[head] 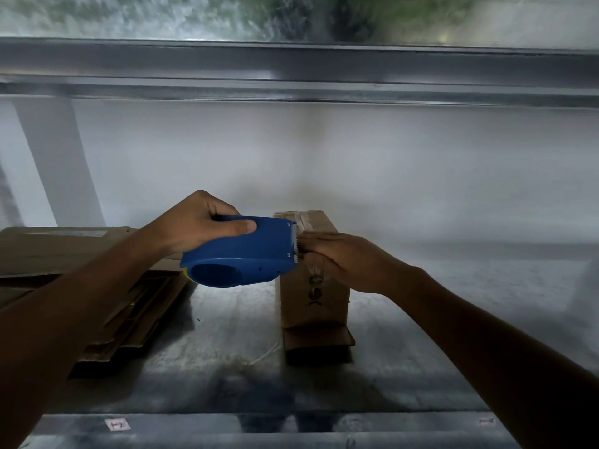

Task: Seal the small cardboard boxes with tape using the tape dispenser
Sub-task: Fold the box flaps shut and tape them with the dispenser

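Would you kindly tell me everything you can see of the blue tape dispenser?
The tape dispenser is a blue, plastic-looking shell with a rounded body, a round hollow in its side, small screws and a toothed blade at its right end. A bit of yellow shows at its lower left. The left hand grips it from above, in the air, roughly level. Its blade end meets the upright box near the top, by the right hand.

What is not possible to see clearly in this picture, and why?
Head view:
- Tape roll: hidden inside the blue plastic tape dispenser gripped by the left hand.
- Whether the right hand pinches or only presses on the upright brown cardboard box: blurred.
- Writing on the small white label on the right: too small.
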Available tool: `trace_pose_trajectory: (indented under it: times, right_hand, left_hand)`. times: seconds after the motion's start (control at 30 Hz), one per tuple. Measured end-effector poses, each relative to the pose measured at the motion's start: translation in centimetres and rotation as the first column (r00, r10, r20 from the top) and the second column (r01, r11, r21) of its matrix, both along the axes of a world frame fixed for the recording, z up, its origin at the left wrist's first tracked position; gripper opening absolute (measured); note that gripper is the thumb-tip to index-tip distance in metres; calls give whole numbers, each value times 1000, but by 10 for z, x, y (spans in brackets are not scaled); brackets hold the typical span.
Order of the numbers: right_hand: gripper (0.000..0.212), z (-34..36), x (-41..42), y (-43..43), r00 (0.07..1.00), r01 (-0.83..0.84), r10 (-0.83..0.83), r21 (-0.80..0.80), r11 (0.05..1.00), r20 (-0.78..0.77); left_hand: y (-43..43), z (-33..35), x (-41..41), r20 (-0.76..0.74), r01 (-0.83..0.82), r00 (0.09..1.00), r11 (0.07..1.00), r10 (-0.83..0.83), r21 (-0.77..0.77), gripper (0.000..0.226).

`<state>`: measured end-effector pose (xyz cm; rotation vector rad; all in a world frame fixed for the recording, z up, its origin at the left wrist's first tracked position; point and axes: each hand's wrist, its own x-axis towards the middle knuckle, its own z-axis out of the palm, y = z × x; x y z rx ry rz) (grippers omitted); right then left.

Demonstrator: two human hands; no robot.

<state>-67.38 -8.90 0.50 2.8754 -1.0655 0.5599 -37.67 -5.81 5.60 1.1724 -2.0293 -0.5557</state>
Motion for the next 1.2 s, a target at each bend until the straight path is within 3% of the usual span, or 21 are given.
trace_pose_trajectory:
  times: [0.17,0.33,0.47,0.63,0.77,0.9,1.1,1.2]
  right_hand:
    - [53,-8,-2,-3,999,1,0,-8,1000,33]
    - [55,-9,-1,-8,999,22,-23,-33,999,-27]
    - [42,-1,3,-4,998,51,-48,95,994,-33]
    - [45,6,6,5,992,73,-73,-4,997,-100]
    - [49,4,9,6,984,67,-78,-71,995,-158]
    - [63,1,14,8,980,130,-142,-95,987,-139]
    - [60,-6,16,6,982,145,-161,-152,978,-101]
    - [78,-8,16,5,986,136,-148,-150,979,-75]
  left_hand:
    - [4,3,-1,56,-5,998,1000,5,-12,52]
    - [11,16,2,124,-29,992,999,32,-25,76]
    - [15,27,7,180,-77,980,997,80,-22,44]
    - [19,27,12,205,-89,974,995,94,-32,25]
    - [18,25,14,249,-110,961,993,120,-53,22]
    - [15,24,17,261,-97,958,991,117,-91,17]
    - [11,20,21,238,-57,968,994,78,-95,11]
    - [8,17,21,228,-50,971,993,73,-106,15]
